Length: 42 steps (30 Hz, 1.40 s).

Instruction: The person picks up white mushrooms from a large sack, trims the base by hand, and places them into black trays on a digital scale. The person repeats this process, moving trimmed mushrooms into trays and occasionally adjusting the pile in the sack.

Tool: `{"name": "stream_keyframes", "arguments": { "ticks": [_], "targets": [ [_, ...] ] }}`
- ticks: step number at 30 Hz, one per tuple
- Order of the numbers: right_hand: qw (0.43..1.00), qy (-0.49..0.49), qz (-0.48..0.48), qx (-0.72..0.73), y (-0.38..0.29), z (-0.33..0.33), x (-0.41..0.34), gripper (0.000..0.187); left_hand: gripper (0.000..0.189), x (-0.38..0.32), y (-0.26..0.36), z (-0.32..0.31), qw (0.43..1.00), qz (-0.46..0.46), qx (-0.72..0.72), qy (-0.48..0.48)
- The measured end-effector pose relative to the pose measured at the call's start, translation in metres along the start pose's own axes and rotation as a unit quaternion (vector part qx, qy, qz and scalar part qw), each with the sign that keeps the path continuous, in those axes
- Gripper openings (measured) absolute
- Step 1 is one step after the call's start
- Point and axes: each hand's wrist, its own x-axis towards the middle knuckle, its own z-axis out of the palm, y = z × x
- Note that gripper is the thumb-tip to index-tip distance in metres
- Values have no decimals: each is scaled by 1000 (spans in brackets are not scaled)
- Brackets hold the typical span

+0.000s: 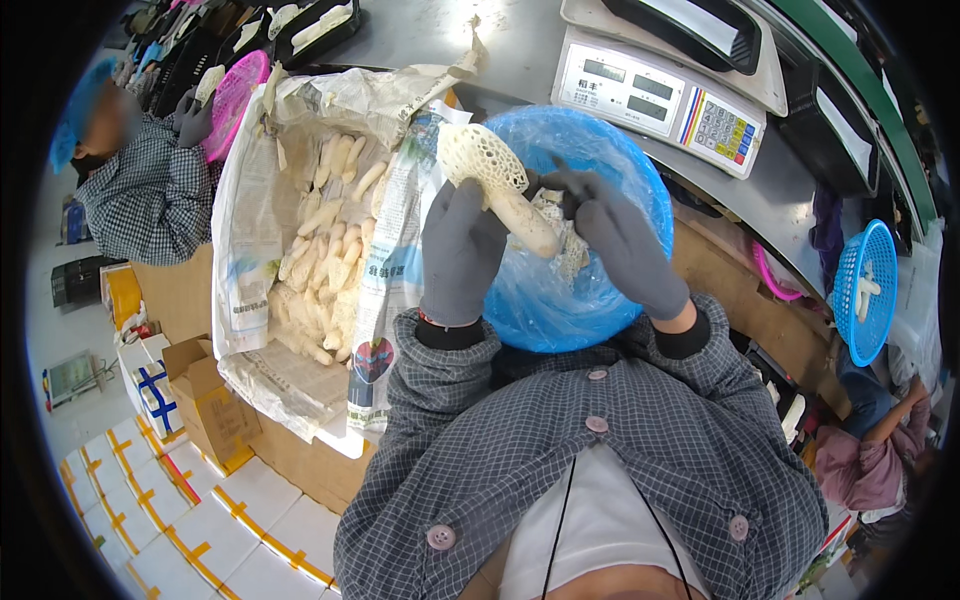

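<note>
My left hand (pixel 465 247), in a grey glove, grips a bamboo mushroom (pixel 525 221) with a pale stalk and a lacy net skirt. It is held at a slant over a blue plastic basin (pixel 652 187) lined with clear film. Close to its right side is my right hand (pixel 630 240), also gloved, its fingers curled around a slim dark tool (pixel 568 172); blur hides what kind. Net-like mushroom scraps (pixel 571 259) show in the basin below my hands. To the left, a newspaper-lined box (pixel 300 382) holds many more bamboo mushrooms (pixel 326 262).
A digital scale (pixel 622 90) with a black tray (pixel 690 30) stands on the metal table (pixel 517 45) beyond the basin. A co-worker (pixel 150 180) at left holds a mushroom near a pink basket (pixel 236 97). At right are a blue basket (pixel 866 300) and another person (pixel 862 465).
</note>
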Motion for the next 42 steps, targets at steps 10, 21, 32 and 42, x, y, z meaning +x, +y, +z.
{"name": "stream_keyframes", "arguments": {
  "ticks": [10, 21, 32, 42],
  "targets": [
    [969, -74, -138, -193, -2, -15, 12, 20, 41, -2, -5, -3, 999, -40, 11, -28],
    [945, -142, -69, -286, -6, -11, 17, 47, 37, -1, -8, -8, 995, -101, -13, -11],
    [919, -162, -108, -344, -6, -14, 17, 44, 36, 0, -7, -7, 994, -110, -1, -24],
    [922, -155, -142, -324, -14, -25, 10, 32, 43, 6, -9, -16, 998, -62, -16, 8]
  ]
}}
